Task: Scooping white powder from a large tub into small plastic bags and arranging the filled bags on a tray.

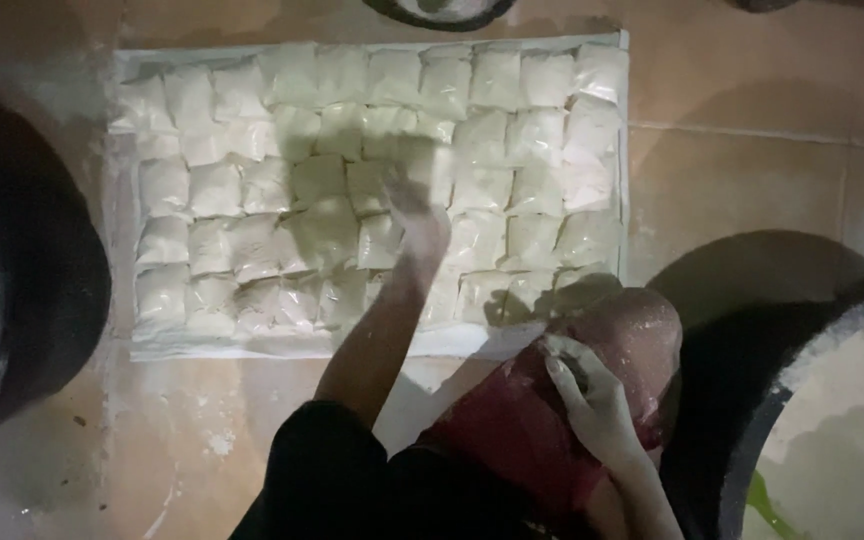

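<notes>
The small clear bags of white powder [352, 190] lie packed in tight rows, edge touching edge, on a white sheet [142, 345] spread over the tiled floor [742, 110]. The rows fill nearly the whole sheet; only a narrow strip at the near edge shows bare.

The left hand [414, 212] reaches out over the middle of the rows and rests on one bag there. The fingers are dusted white and blurred against the pale bags, so it cannot be told whether they are spread flat or pinched on the bag.

The right hand [592, 395] lies on the person's raised knee [632, 335], fingers curled loosely, holding nothing that shows.

In my judgement each bag is light and soft, its fill shifting under pressure, with thin film that is slippery from loose powder and could tear or burst if squeezed. The safest hold is likely at a top corner or seam, lifting straight up so that neighbouring bags stay in line.

A dark round basin [12, 290] stands to the left. A second basin [752, 450], holding a heap of white powder [852, 410], stands at lower right.
</notes>
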